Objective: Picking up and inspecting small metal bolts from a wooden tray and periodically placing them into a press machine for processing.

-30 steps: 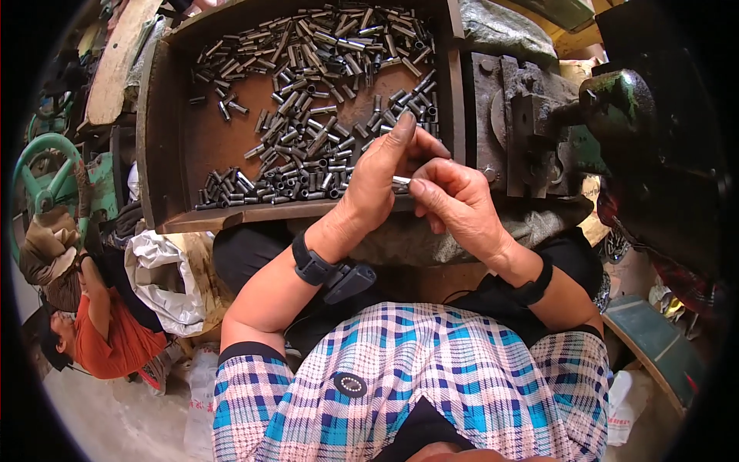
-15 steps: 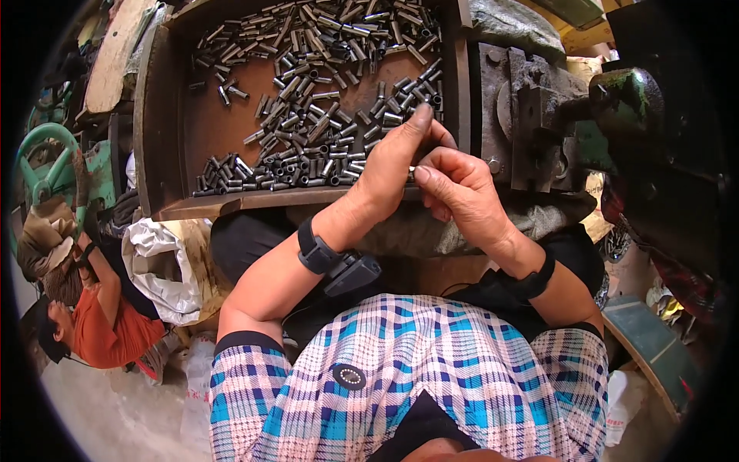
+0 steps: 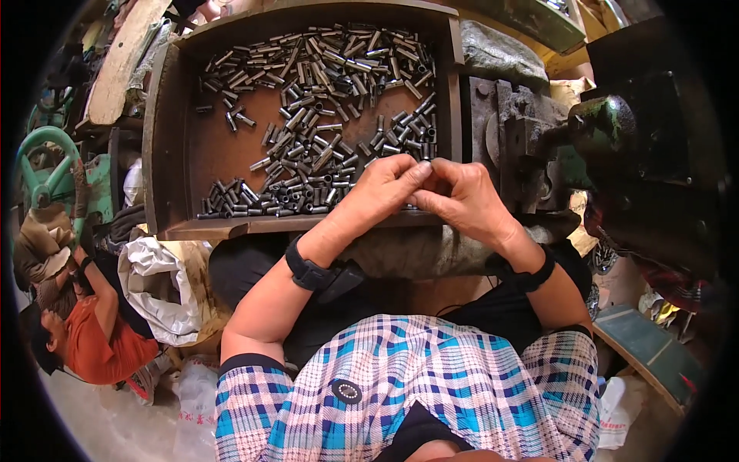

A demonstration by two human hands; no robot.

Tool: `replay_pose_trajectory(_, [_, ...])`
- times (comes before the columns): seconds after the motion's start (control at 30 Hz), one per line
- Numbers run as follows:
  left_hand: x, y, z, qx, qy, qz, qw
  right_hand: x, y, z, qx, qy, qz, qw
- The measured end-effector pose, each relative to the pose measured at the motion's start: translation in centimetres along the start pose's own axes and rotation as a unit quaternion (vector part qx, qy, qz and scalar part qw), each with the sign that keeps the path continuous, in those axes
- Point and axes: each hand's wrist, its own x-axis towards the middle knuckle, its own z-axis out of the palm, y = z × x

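Observation:
My left hand and my right hand meet just above the near right edge of a wooden tray. Their thumbs and curled fingertips press close together. Whatever lies between the fingers is hidden or too small to make out. Beyond them, the tray holds a heap of short metal tubes, grey and shiny, spread over its brown bottom. Several tubes lie close past my left knuckles.
To the right of the tray stands a greasy machine with a rounded dark green part. A white sack sits at the left. Farther left, a person in an orange top is near a green handwheel.
My left thumb has come down from pointing up, and its fingers have curled in. My right hand has turned, knuckles up, against the left. The view has shifted slightly.

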Motion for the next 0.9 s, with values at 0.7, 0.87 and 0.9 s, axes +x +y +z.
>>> replay_pose_trajectory(0.7, [-1.5, -0.8, -4.1, 0.526, 0.185, 0.157, 0.815, 9.6, 3.3, 0.3, -0.537, -0.007, -0.165, 0.827])
replay_pose_trajectory(0.87, [-0.9, -1.7, -3.9, 0.602, 0.193, 0.151, 0.760, 9.2, 3.3, 0.7, -0.442, 0.004, -0.190, 0.877])
replay_pose_trajectory(0.9, [-0.9, -1.8, -3.8, 0.607, 0.186, 0.142, 0.760, 9.2, 3.1, 0.6, -0.412, 0.007, -0.184, 0.893])
